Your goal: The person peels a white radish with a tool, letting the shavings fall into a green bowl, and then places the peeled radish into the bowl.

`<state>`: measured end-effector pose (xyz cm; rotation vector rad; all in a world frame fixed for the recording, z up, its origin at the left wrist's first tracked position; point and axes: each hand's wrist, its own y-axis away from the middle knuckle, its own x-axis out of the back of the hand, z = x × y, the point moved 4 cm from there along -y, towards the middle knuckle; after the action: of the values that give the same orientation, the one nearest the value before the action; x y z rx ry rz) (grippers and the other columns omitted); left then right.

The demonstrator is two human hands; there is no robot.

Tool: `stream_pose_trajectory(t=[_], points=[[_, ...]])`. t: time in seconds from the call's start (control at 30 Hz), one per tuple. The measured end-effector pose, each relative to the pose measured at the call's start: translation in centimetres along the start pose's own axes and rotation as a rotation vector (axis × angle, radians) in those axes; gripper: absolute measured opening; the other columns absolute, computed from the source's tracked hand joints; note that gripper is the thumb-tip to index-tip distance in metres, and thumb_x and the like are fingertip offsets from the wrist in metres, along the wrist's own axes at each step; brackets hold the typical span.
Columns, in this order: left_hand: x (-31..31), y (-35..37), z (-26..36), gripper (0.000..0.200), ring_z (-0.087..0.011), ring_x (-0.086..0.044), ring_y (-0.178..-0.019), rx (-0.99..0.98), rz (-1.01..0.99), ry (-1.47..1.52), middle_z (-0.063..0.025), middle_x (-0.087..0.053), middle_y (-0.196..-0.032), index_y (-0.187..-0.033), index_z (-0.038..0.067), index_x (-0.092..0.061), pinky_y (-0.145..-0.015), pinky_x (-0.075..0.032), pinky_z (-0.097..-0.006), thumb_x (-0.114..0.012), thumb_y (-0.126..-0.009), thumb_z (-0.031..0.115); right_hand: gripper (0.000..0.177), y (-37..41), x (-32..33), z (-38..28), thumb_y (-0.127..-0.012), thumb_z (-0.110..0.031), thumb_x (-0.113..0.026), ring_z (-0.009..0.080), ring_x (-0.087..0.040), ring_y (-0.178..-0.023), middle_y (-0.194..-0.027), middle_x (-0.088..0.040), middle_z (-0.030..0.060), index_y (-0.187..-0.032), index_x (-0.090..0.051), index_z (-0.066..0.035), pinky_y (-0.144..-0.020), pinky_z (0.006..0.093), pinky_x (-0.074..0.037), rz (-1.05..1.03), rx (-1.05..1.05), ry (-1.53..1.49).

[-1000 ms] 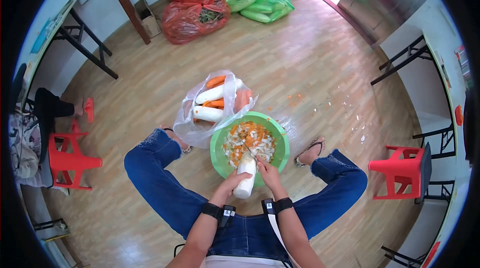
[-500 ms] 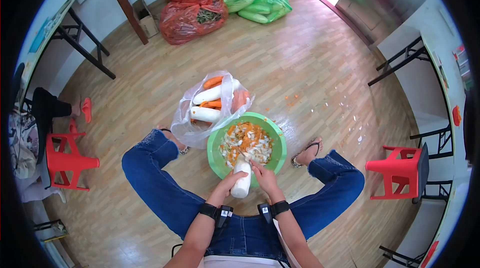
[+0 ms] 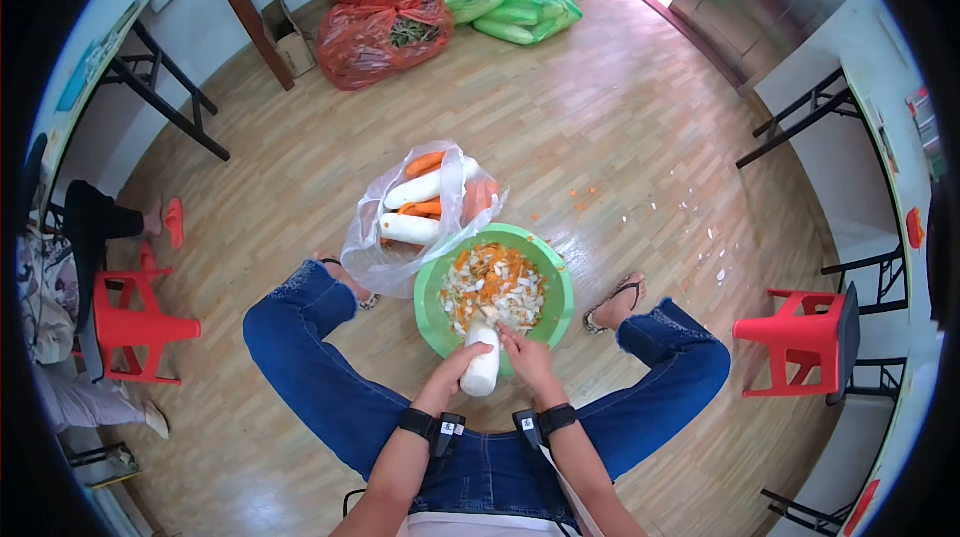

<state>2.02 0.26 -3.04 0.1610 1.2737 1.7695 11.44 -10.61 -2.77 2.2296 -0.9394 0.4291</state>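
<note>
My left hand (image 3: 456, 367) is closed around a peeled white radish (image 3: 481, 369), held at a slant over the near rim of a green basin (image 3: 563, 287). At the radish's upper end, my right hand (image 3: 527, 355) is closed on a slim tool, seemingly a knife (image 3: 492, 317), mostly hidden by the fingers. Small cut pieces of white radish and orange carrot (image 3: 490, 277) fill the basin. Beyond it, an open clear plastic bag (image 3: 368, 262) holds whole white radishes (image 3: 410, 229) and carrots (image 3: 425, 164).
Scraps (image 3: 590, 192) lie on the floor right of the bag. Red stools (image 3: 145, 327) stand at both sides. Along the back are a red bag (image 3: 380, 47) and green bags of vegetables (image 3: 530, 17). Another person's shoe (image 3: 156, 419) shows at left.
My right hand has shifted slightly at the radish's upper end, and the blade shows less clearly. The other person's shoe at left has come further into view.
</note>
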Motion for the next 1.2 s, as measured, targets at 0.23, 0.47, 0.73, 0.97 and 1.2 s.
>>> stream_pose_trajectory(t=[0.23,0.47,0.73,0.97,1.2], points=[[1.1,-1.3,-0.6,0.036,-0.0140,-0.057,-0.065,0.018,-0.025,-0.019,-0.0043,-0.058,-0.080,-0.100,0.004,-0.051,-0.056,-0.046,-0.0268,-0.057,-0.075,0.028,0.029,0.1,-0.6,-0.9,-0.086,-0.028,-0.046,0.0259,-0.060,-0.086,-0.097,-0.060,0.0144,-0.112,-0.055,-0.017,-0.073,0.0304,-0.046,-0.055,0.004,-0.017],[0.6,-0.9,-1.1,0.041,-0.0139,-0.057,-0.065,0.051,-0.044,-0.048,-0.0047,-0.058,-0.080,-0.105,0.003,-0.050,-0.056,-0.046,-0.0266,-0.057,-0.075,0.030,0.033,-0.3,0.0,0.3,-0.086,-0.035,-0.043,0.0316,-0.059,-0.080,-0.089,-0.060,0.0170,-0.113,-0.054,-0.020,-0.069,0.0358,-0.046,0.039,0.038,-0.137],[0.9,-0.7,-0.4,0.042,-0.0136,-0.057,-0.066,0.034,-0.034,-0.015,-0.0045,-0.057,-0.080,-0.105,0.004,-0.050,-0.056,-0.046,-0.0272,-0.058,-0.075,0.031,0.031,-0.2,-1.2,0.7,-0.087,-0.035,-0.042,0.0319,-0.059,-0.080,-0.089,-0.060,0.0171,-0.114,-0.053,-0.024,-0.069,0.0356,-0.046,0.023,0.026,-0.082],[0.3,-0.4,-0.7,0.043,-0.0132,-0.056,-0.066,0.046,-0.041,-0.020,-0.0038,-0.057,-0.081,-0.106,0.005,-0.048,-0.056,-0.046,-0.0269,-0.059,-0.074,0.030,0.031,-0.7,-0.7,1.6,-0.088,-0.026,-0.044,0.0221,-0.058,-0.093,-0.102,-0.059,0.0128,-0.114,-0.053,-0.012,-0.079,0.0271,-0.043,-0.007,-0.054,-0.154],[0.9,-0.8,-0.5,0.044,-0.0125,-0.056,-0.067,0.033,-0.027,-0.040,-0.0032,-0.057,-0.081,-0.106,0.005,-0.048,-0.056,-0.046,-0.0255,-0.060,-0.074,0.031,0.032,0.1,-1.3,0.4,-0.086,-0.037,-0.042,0.0334,-0.058,-0.079,-0.088,-0.059,0.0180,-0.113,-0.054,-0.022,-0.068,0.0365,-0.046,-0.001,0.064,-0.093]])
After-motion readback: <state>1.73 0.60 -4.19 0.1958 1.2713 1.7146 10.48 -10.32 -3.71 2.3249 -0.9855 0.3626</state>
